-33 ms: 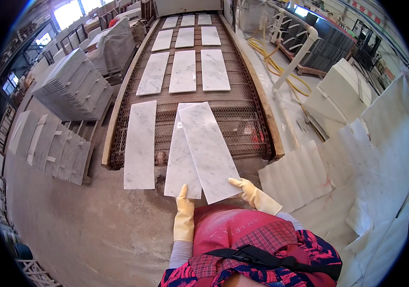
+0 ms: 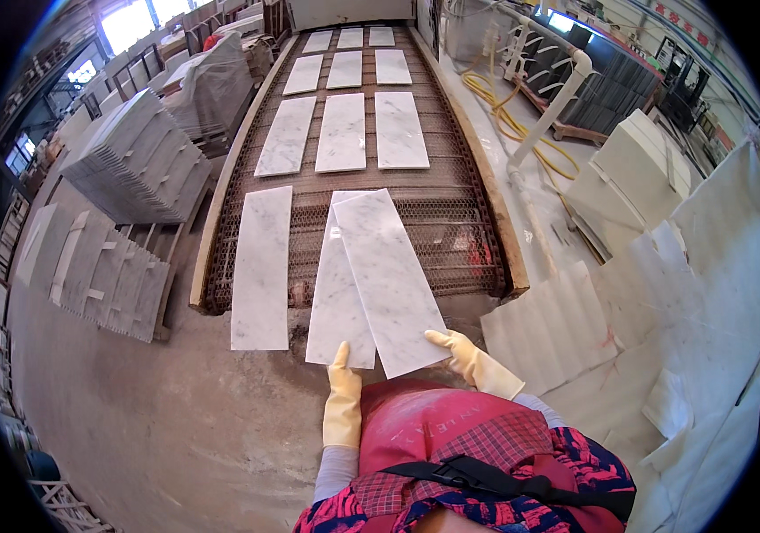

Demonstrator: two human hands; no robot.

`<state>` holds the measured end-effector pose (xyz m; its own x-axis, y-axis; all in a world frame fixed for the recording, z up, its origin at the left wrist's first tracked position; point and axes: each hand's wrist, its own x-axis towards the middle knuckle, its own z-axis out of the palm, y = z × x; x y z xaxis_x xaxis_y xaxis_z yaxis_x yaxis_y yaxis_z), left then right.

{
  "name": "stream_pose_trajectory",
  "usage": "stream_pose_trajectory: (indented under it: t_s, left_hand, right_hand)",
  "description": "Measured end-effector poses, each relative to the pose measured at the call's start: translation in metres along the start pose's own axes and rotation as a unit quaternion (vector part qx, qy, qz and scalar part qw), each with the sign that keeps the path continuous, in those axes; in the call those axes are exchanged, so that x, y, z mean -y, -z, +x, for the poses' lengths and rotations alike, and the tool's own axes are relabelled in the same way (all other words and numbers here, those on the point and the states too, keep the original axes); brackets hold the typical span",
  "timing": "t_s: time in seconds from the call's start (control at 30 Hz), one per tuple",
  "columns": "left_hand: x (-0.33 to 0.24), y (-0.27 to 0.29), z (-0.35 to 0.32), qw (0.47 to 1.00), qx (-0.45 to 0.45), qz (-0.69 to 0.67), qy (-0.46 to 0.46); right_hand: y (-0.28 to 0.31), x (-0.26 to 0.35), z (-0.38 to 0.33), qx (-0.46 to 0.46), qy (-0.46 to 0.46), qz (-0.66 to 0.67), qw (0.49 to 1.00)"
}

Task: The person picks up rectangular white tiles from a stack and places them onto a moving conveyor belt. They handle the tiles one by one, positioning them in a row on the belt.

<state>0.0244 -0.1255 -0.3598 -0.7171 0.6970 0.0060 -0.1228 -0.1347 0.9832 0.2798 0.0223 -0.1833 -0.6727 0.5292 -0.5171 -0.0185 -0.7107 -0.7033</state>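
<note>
Two long white marble tiles with grey veins lie at the near end of a mesh conveyor belt, jutting past its edge toward me. The right tile [image 2: 391,284] slants and overlaps the left tile [image 2: 336,302]. My left hand [image 2: 342,400], in a pale yellow rubber glove, is closed on the near edge of the left tile, thumb on top. With its thumb on the face, my gloved right hand [image 2: 473,360] grips the near right corner of the slanted tile. Fingers beneath both tiles are hidden. Another marble tile [image 2: 261,271] lies apart to the left, also overhanging the belt.
Rows of marble tiles [image 2: 341,133] lie farther along the conveyor belt [image 2: 451,213], between wooden side rails [image 2: 478,169]. Stacked slabs [image 2: 136,160] on pallets stand left. At right are a white pipe [image 2: 558,111], a yellow hose [image 2: 531,142] and pale sheets [image 2: 549,324].
</note>
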Motion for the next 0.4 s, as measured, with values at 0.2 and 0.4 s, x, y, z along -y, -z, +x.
stream_pose_trajectory:
  t_s: [0.2, 0.4]
  left_hand:
    - [-0.039, -0.021, -0.005, 0.978, -0.022, -0.190, 0.082]
    - [-0.055, -0.018, -0.015, 0.994, -0.029, -0.098, 0.026]
  right_hand:
    - [0.000, 0.003, 0.000, -0.026, 0.005, -0.023, 0.999]
    - [0.005, 0.010, -0.001, -0.006, 0.014, -0.040, 0.999]
